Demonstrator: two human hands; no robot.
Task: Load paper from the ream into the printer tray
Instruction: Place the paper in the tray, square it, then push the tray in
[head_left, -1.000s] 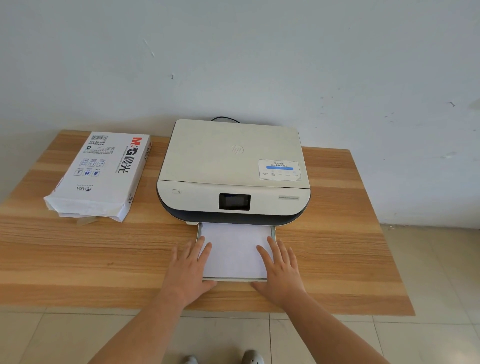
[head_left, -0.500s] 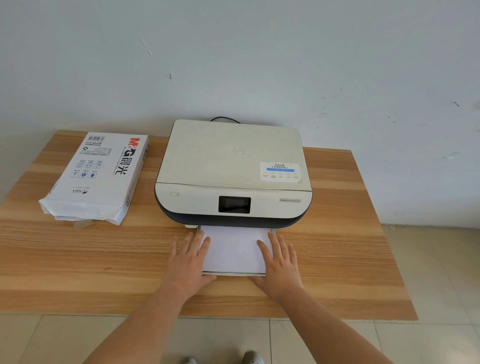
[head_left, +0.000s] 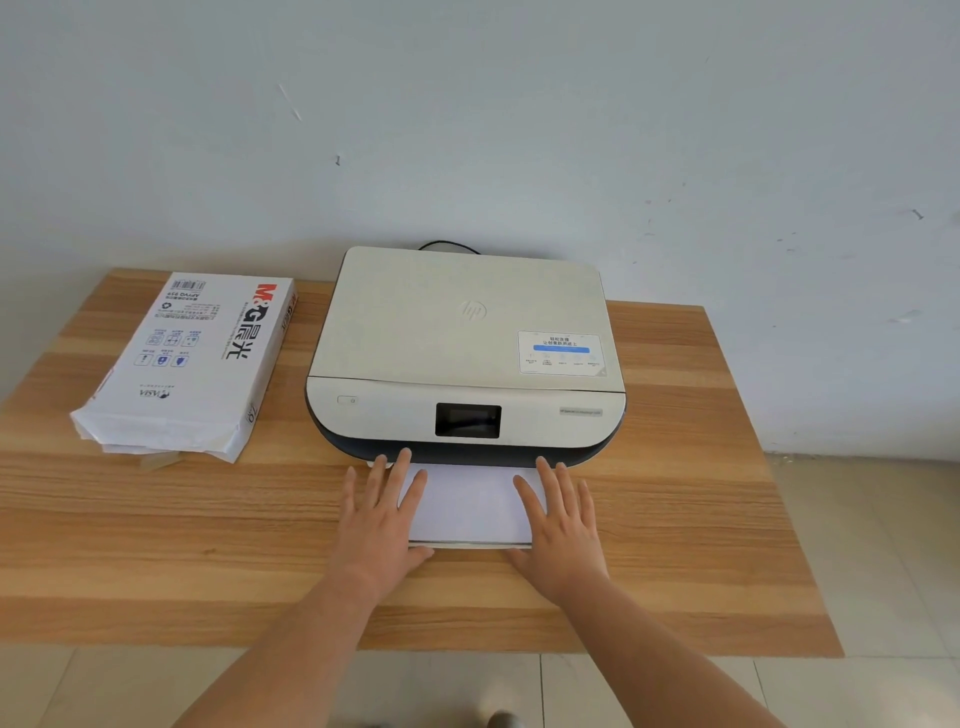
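Note:
A cream and dark printer (head_left: 462, 332) stands on the wooden table (head_left: 675, 467). Its paper tray (head_left: 470, 543) sticks out from under the front, holding white paper (head_left: 470, 499). My left hand (head_left: 382, 519) lies flat, fingers spread, on the tray's left edge, fingertips near the printer body. My right hand (head_left: 558, 519) lies flat the same way on the tray's right edge. The thumbs sit at the tray's front corners. Neither hand grips anything. The white ream wrapper (head_left: 187, 364), torn open at its near end, lies to the left of the printer.
A black cable (head_left: 449, 245) runs behind the printer against the pale wall. Tiled floor shows in front of and right of the table. A shoe tip (head_left: 501, 719) appears at the bottom edge.
The tray with paper has slid further into the printer, so less of it shows. Both hands moved forward with it toward the printer front.

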